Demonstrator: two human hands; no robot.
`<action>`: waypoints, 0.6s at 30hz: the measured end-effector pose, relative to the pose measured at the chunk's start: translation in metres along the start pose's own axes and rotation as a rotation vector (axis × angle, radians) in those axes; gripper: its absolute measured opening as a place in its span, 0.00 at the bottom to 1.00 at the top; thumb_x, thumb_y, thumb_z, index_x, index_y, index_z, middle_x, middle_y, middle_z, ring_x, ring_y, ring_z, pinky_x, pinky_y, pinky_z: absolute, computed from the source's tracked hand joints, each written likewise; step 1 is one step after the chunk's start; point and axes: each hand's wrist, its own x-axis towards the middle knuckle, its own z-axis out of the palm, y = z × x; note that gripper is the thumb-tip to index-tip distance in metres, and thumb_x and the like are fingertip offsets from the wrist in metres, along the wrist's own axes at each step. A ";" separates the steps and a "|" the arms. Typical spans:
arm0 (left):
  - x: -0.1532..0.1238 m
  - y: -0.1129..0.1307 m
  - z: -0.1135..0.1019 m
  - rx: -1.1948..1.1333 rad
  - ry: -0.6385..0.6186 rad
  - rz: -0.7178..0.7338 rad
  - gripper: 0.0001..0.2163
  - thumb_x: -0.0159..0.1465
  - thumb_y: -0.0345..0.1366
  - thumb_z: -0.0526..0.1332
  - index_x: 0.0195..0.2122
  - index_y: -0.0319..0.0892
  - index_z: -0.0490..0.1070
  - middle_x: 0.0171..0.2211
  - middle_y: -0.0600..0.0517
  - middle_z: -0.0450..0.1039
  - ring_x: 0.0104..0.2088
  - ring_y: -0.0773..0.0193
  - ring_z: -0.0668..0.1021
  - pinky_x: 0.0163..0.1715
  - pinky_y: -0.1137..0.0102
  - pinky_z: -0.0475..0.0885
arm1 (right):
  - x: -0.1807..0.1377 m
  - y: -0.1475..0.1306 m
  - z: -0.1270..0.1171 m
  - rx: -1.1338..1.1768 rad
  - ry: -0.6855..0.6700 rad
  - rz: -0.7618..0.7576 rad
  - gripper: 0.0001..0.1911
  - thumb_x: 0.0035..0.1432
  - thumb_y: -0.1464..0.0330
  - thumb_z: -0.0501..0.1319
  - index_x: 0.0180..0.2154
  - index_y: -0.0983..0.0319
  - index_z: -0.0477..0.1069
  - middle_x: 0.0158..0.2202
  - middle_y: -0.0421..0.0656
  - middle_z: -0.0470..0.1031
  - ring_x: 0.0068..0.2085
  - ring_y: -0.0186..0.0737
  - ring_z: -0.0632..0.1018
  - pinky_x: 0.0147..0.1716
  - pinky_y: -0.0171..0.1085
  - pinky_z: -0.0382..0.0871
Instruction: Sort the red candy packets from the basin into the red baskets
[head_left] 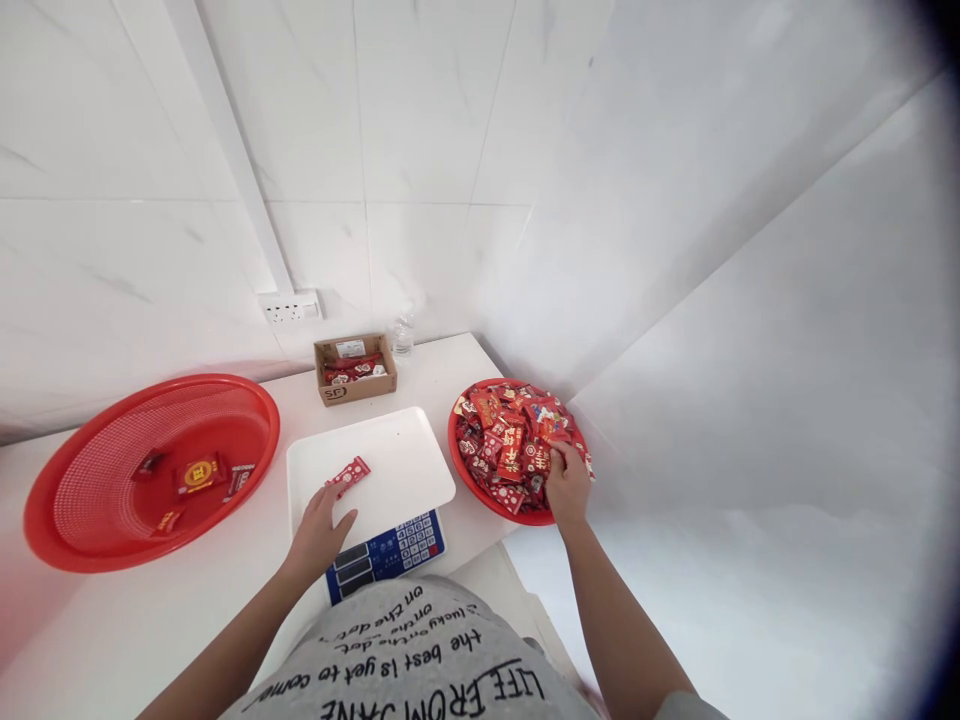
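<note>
A red wrapped candy with white dots (351,474) lies on the white scale pan (405,450). My left hand (321,528) is over the pan's near left part, fingertips at the candy's lower end and thumb held apart. On the right, a round red basket (455,452) is full of wrapped candies (510,450), mostly red with gold or white print. My right hand (568,485) reaches into its right side, fingers curled together on a red wrapped candy (540,457); the fingertips are partly hidden.
A larger red mesh basket (262,420) with a few packets in it stands tilted at the left. Behind the scale are a cardboard box (360,393) of packets and a clear plastic bottle (403,335). The scale's blue keypad (390,548) faces me. A wall socket (291,308) is above.
</note>
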 end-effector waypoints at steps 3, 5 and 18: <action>0.001 -0.002 0.002 0.009 0.017 0.016 0.22 0.58 0.42 0.53 0.53 0.40 0.62 0.55 0.42 0.64 0.59 0.51 0.63 0.57 0.53 0.58 | 0.005 -0.013 -0.003 0.060 0.063 0.070 0.16 0.57 0.62 0.50 0.40 0.61 0.71 0.42 0.47 0.74 0.44 0.43 0.72 0.47 0.44 0.62; 0.000 -0.003 0.003 0.017 0.020 0.021 0.22 0.58 0.42 0.54 0.53 0.40 0.62 0.55 0.41 0.64 0.59 0.51 0.63 0.57 0.53 0.59 | 0.009 -0.021 -0.004 0.120 0.110 0.128 0.15 0.56 0.62 0.52 0.40 0.61 0.71 0.42 0.46 0.74 0.45 0.43 0.72 0.47 0.43 0.62; -0.007 -0.007 0.005 0.048 0.053 0.054 0.21 0.59 0.40 0.54 0.53 0.41 0.62 0.56 0.43 0.62 0.59 0.51 0.61 0.58 0.53 0.58 | -0.026 -0.097 0.069 0.837 -0.410 0.525 0.17 0.44 0.57 0.63 0.36 0.58 0.69 0.36 0.41 0.76 0.38 0.42 0.75 0.39 0.42 0.69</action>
